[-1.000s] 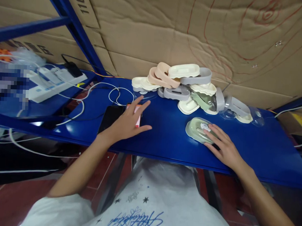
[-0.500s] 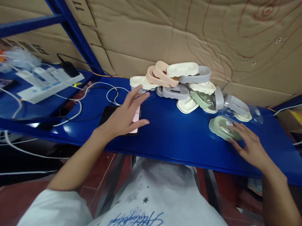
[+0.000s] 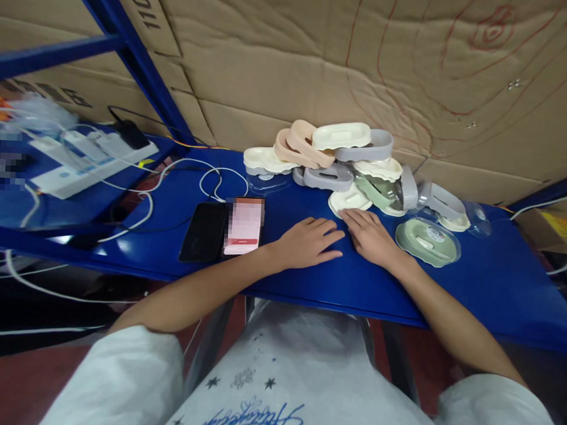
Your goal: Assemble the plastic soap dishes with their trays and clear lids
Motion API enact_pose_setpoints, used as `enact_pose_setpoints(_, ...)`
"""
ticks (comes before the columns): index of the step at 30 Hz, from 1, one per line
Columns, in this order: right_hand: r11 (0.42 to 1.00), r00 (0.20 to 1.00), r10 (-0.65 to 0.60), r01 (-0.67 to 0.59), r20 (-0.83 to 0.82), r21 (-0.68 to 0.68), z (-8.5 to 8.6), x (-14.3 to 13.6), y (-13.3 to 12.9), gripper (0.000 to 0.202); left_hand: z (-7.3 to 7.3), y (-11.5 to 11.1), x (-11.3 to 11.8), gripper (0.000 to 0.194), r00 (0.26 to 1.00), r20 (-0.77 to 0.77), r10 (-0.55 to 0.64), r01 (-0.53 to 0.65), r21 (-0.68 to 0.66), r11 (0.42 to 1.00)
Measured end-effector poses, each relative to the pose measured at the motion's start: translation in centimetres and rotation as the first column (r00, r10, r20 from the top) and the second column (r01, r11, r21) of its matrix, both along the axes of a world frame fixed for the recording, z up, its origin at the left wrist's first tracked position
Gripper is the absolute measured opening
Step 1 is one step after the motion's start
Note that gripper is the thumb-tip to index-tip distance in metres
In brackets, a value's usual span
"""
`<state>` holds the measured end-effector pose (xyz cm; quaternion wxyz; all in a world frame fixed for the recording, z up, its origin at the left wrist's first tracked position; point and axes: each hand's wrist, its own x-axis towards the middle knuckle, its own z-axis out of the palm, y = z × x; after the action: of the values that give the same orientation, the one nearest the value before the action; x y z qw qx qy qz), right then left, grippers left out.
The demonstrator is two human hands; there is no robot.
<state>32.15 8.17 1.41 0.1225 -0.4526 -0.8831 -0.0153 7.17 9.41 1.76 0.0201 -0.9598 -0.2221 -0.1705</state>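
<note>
My left hand (image 3: 309, 244) is open above the blue shelf, palm down, with nothing in it and its thumb apart from the fingers. Close to its right is my right hand (image 3: 369, 239), open too, its fingers stretched out over the front rim of a cream soap dish (image 3: 348, 199). Whether the fingertips press on that dish I cannot tell. Farther right lies a green soap dish (image 3: 420, 242) with a clear cover and a small round sticker. Behind the hands is a pile of soap dishes in cream, peach (image 3: 301, 143), grey (image 3: 329, 176) and green (image 3: 382, 193).
Two phones lie left of my hands, one dark (image 3: 204, 231) and one with a lit screen (image 3: 244, 226). White cables run to a power strip (image 3: 97, 167) at the far left. Cardboard (image 3: 262, 61) stands behind the blue shelf (image 3: 299, 279). A small box (image 3: 553, 229) sits at the right.
My right hand has left the covered green soap dish and moved left to the cream one. My left hand has moved right, away from over the phones.
</note>
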Motion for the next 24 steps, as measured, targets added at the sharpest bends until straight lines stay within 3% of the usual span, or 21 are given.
enact_pose_setpoints(4,0.993,0.972,0.113,-0.114,-0.206,0.006,0.3,0.9,-1.3,0.059,0.0,0.5,-0.7,0.057,0.99,0.061,0.123,-0.118,-0.088,0.989)
enact_pose_setpoints(7,0.992,0.981,-0.042,0.063,-0.187,0.108,1.4,1.9,-1.2,0.054,-0.1,0.5,-0.6,0.049,0.991,0.017,0.133,-0.13,-0.11,0.985)
enact_pose_setpoints(10,0.94,0.959,-0.26,0.279,-0.117,0.194,1.5,2.8,-0.4,0.054,0.0,0.4,-0.5,0.036,0.987,-0.014,0.163,-0.163,-0.106,0.981)
enact_pose_setpoints(12,0.906,0.934,-0.346,0.357,-0.09,0.225,1.0,3.2,0.2,0.057,0.3,0.5,-0.5,0.035,0.98,-0.019,0.197,-0.198,-0.104,0.975)
enact_pose_setpoints(18,0.873,0.908,-0.408,0.419,-0.1,0.248,-0.3,4.2,0.9,0.061,0.7,0.9,-0.6,0.035,0.969,-0.051,0.243,-0.245,-0.04,0.969)
enact_pose_setpoints(24,0.881,0.887,-0.399,0.441,-0.231,0.172,-0.1,4.8,1.3,0.04,1.1,0.9,-0.9,0.025,0.971,-0.058,0.23,-0.235,-0.111,0.966)
